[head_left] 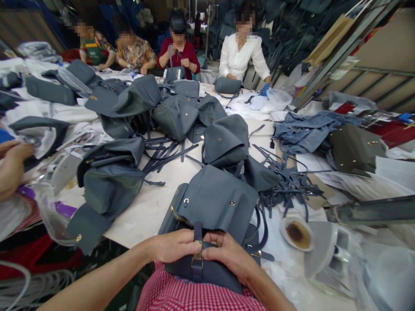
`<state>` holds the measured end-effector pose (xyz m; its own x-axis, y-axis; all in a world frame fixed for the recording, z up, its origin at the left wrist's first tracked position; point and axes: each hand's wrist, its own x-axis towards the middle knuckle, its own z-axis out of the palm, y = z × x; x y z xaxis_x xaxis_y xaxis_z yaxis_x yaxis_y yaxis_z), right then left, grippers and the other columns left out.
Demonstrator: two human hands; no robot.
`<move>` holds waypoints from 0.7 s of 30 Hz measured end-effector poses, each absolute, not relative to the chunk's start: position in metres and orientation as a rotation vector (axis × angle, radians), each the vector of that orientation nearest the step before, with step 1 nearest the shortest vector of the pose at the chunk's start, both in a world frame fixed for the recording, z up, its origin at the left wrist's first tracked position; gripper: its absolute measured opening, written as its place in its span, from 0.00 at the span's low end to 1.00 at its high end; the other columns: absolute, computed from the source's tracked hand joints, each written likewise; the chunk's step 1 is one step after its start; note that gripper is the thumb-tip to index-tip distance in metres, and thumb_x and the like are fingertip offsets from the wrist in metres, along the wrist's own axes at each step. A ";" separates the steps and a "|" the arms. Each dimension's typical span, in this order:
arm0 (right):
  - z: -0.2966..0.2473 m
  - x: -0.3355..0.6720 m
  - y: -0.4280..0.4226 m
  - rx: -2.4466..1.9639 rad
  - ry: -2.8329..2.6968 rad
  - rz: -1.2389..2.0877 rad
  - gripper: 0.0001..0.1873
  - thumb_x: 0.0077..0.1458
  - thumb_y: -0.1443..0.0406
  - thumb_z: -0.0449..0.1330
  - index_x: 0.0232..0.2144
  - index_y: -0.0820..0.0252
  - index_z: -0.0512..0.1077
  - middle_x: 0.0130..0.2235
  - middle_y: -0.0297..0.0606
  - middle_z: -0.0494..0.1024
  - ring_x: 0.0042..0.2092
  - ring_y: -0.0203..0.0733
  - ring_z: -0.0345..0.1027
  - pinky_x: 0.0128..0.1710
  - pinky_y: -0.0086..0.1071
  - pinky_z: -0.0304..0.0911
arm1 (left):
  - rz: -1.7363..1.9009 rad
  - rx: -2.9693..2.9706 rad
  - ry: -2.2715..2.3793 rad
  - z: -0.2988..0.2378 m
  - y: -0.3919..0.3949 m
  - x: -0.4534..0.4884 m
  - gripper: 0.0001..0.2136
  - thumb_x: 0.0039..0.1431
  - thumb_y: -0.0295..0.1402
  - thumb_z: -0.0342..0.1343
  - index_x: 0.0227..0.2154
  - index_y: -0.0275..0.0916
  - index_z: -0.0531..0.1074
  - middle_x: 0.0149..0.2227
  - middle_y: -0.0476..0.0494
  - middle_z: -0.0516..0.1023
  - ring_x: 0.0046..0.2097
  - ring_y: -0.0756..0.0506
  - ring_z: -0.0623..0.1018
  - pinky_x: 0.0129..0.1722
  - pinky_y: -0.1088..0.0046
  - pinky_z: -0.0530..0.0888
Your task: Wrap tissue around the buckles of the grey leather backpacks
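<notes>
At the table's near edge: your grey backpack (217,198) lay over the rim, its lower end on your checked lap (181,298).
Left hand: your left hand (177,245) was curled shut, pinching the strap (197,231) just beside the brass buckle (197,258).
Right hand: your right hand (227,255) gripped the same strap from the other side, fingertips meeting the left's at the buckle.
Backpack: its flap was folded down and snapped, so you could not see inside.
Cup: a white cup (297,234) stood right of the backpack, holding only a brown stain.
Plastic bag: a clear bag (52,211) sagged at the left edge; its contents were too blurred to tell.
Open room: a bare strip of table (162,194) ran left of your backpack, up to the heap of grey bags (177,112).
Right side: loose straps (288,185) crowded the space beside your backpack.
Left edge: another person's hand (11,166) reached in, well apart from yours.
</notes>
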<state>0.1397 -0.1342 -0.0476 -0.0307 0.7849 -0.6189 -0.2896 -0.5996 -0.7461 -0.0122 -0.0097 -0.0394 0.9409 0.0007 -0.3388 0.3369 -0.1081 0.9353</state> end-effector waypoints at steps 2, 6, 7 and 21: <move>-0.047 0.139 -0.133 -1.505 -0.612 1.718 0.05 0.35 0.66 0.62 0.19 0.60 0.68 0.22 0.27 0.67 0.27 0.33 0.56 0.27 0.27 0.51 | -0.315 1.669 0.275 -0.039 -0.009 -0.013 0.17 0.64 0.41 0.44 0.44 0.38 0.73 0.44 0.45 0.77 0.45 0.43 0.73 0.48 0.68 0.70; -0.043 0.139 -0.131 -1.572 -0.715 1.683 0.06 0.38 0.63 0.61 0.21 0.60 0.68 0.22 0.27 0.66 0.27 0.33 0.56 0.27 0.27 0.51 | -0.330 1.696 0.324 -0.036 -0.008 -0.012 0.13 0.61 0.34 0.45 0.39 0.37 0.74 0.41 0.46 0.77 0.43 0.43 0.73 0.46 0.68 0.70; -0.042 0.138 -0.130 -1.602 -0.759 1.657 0.06 0.38 0.63 0.60 0.20 0.60 0.68 0.23 0.27 0.66 0.27 0.34 0.56 0.28 0.27 0.52 | -0.325 1.693 0.329 -0.035 -0.007 -0.011 0.13 0.59 0.33 0.45 0.37 0.37 0.74 0.41 0.47 0.77 0.43 0.43 0.73 0.47 0.68 0.70; -0.039 0.125 -0.119 -1.945 -1.032 1.357 0.09 0.40 0.63 0.58 0.16 0.58 0.62 0.20 0.27 0.60 0.26 0.35 0.54 0.25 0.28 0.50 | -0.232 1.540 0.211 -0.029 -0.011 -0.002 0.21 0.48 0.24 0.47 0.46 0.39 0.72 0.41 0.49 0.80 0.46 0.43 0.75 0.54 0.66 0.67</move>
<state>0.1248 -0.1187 -0.0389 0.1959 0.8316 -0.5197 0.2787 -0.5553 -0.7835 -0.0025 -0.0113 -0.0290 0.9601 -0.0157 -0.2792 0.2795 0.0173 0.9600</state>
